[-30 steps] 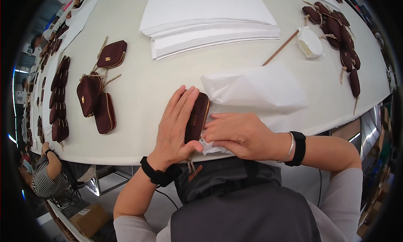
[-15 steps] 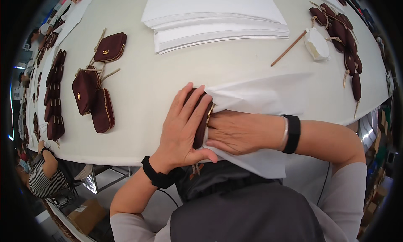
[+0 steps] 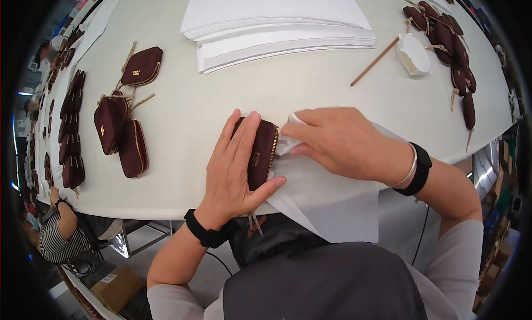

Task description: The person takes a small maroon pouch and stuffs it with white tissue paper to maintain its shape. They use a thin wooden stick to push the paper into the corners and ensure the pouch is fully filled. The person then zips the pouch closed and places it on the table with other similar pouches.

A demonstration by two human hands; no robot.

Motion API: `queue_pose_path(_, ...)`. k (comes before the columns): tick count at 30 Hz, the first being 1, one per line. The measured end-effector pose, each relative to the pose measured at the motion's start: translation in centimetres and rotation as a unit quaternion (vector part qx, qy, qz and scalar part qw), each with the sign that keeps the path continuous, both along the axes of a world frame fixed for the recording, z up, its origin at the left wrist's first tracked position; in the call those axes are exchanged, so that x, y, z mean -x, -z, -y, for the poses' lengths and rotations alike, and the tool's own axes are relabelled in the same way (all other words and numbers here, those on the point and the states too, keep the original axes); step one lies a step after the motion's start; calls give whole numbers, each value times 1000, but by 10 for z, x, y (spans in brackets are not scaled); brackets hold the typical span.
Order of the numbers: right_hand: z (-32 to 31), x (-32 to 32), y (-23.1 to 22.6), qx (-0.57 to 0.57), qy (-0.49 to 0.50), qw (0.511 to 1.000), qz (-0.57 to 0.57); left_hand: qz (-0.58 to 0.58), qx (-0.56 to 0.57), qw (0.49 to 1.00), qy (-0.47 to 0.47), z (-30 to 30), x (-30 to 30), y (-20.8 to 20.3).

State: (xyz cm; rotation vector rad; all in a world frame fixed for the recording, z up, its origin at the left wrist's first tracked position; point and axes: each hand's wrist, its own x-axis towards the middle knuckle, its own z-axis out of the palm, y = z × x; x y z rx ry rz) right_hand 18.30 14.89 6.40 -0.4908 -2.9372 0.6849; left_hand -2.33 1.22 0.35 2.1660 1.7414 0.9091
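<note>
A maroon zip pouch [image 3: 262, 159] with a gold zipper and small gold lettering lies near the table's front edge. My left hand [image 3: 233, 164] rests flat on its left side, fingers stretched and thumb out along the near end. Just right of the zipper, my right hand [image 3: 343, 142] pinches a bunched part of a thin white paper sheet [image 3: 338, 201]. That sheet spreads under my right wrist and hangs over the table edge. Its bunched part reaches the zipper side; whether it goes inside the pouch I cannot tell.
Maroon pouches [image 3: 133, 148] with cords lie at left, beside a row of several more [image 3: 71, 134]. A white paper stack [image 3: 282, 42] lies ahead. At right are a brown stick [image 3: 374, 61], a white roundish piece [image 3: 413, 55] and clustered maroon pouches [image 3: 451, 48]. A person [image 3: 65, 231] sits far left.
My right hand has come away from the pouch's zipper side, up and to the right, and now pinches the paper. The pouch's front shows more, with my left hand slightly further left.
</note>
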Motion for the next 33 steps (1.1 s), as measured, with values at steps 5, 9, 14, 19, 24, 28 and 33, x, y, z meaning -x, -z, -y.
queue_pose_path(5,15,-10,23,207,18,971,-118,23,2,1000,-6,1,-1,0)
queue_pose_path(9,8,14,50,106,-2,967,-233,11,3,1000,-1,1,2,2)
queue_pose_path(14,-3,8,31,118,3,981,-152,23,1,1000,-6,0,0,1)
queue_pose_path(19,-7,23,32,155,51,972,-168,16,1,1000,-9,1,2,2)
queue_pose_path(24,-18,44,47,49,5,990,-133,17,4,1000,-2,0,1,1)
queue_pose_path(28,-23,67,57,-29,-32,989,-145,21,8,1000,9,2,3,1)
queue_pose_path(33,-24,91,51,-80,-41,993,-76,24,2,1000,0,1,3,-2)
